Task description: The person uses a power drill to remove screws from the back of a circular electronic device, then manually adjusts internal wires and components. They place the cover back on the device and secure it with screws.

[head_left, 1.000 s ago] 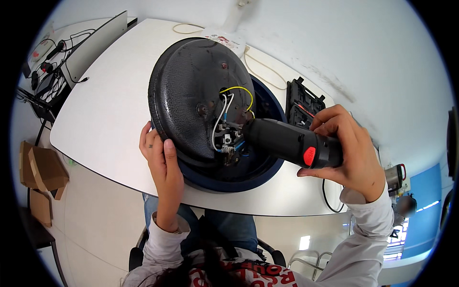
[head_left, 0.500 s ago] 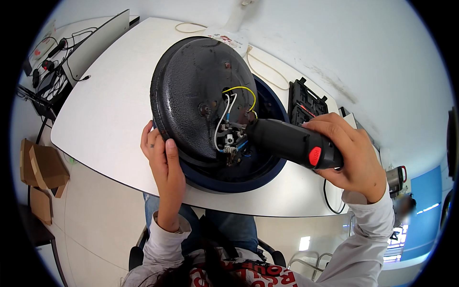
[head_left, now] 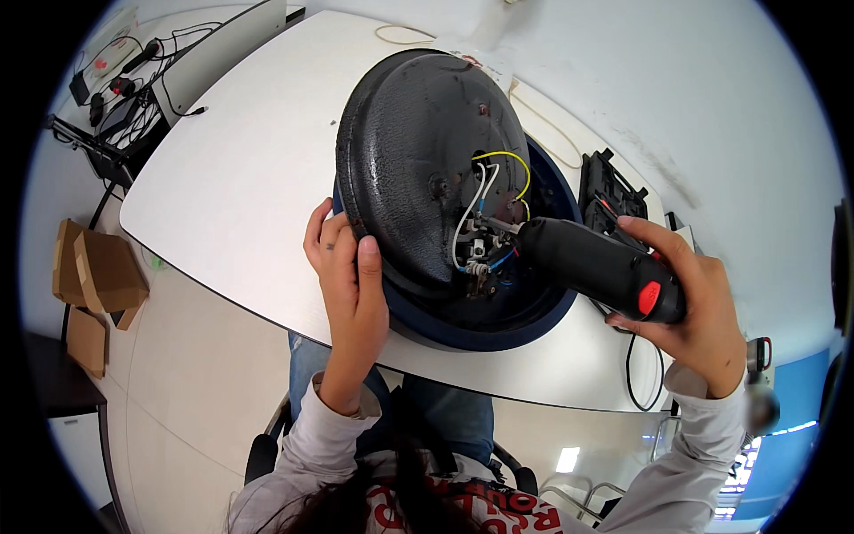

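Note:
A round black metal pan (head_left: pixel 409 169) with a glossy, pitted underside leans tilted inside a dark blue round housing (head_left: pixel 445 336). White, yellow and blue wires run from its underside to a small terminal assembly (head_left: pixel 479 249). My left hand (head_left: pixel 351 267) grips the pan's lower left rim, thumb on its face and fingers behind. In my right hand (head_left: pixel 698 303) is a black cordless screwdriver (head_left: pixel 592 267) with a red button. Its bit points left at the terminal assembly; whether it sits in a screw I cannot tell.
An open black tool case (head_left: pixel 614 191) lies by the wall at the right. A black cable (head_left: pixel 629 374) hangs over the table's near edge. Cables and a divider (head_left: pixel 227 62) stand at the far left. Cardboard boxes (head_left: pixel 102 276) rest on the floor at left.
The whole view has shifted, so the table, pan and both hands appear farther right. My grip on the pan and on the screwdriver stays the same.

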The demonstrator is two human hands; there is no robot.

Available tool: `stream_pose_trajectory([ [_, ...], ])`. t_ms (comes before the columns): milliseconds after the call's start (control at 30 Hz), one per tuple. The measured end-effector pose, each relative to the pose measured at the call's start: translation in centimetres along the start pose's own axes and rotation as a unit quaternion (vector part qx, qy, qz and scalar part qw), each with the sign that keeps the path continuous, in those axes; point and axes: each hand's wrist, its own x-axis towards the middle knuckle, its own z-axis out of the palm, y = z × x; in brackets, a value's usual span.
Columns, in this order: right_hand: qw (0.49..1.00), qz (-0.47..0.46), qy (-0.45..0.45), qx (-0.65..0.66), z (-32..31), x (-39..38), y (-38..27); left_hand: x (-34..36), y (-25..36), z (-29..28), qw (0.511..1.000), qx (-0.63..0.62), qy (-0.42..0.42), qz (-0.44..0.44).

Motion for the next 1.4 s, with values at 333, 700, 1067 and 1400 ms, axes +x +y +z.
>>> stream_pose_trajectory([
  [333,1.000,-0.001,0.014,0.005,0.3,0.1,0.6,0.0,0.1,0.0,1.000,0.002,-0.010,0.005],
  [700,1.000,-0.005,0.003,0.008,0.1,0.3,0.4,0.1,0.0,-0.1,1.000,0.003,-0.013,0.013],
  [1067,0.998,0.051,0.021,0.021,0.1,-0.5,0.5,0.1,0.0,-0.1,1.000,-0.001,-0.009,0.011],
  [1400,0.995,0.086,0.042,0.010,0.6,-0.6,0.2,0.0,-0.1,0.0,1.000,0.003,-0.007,0.010],
])
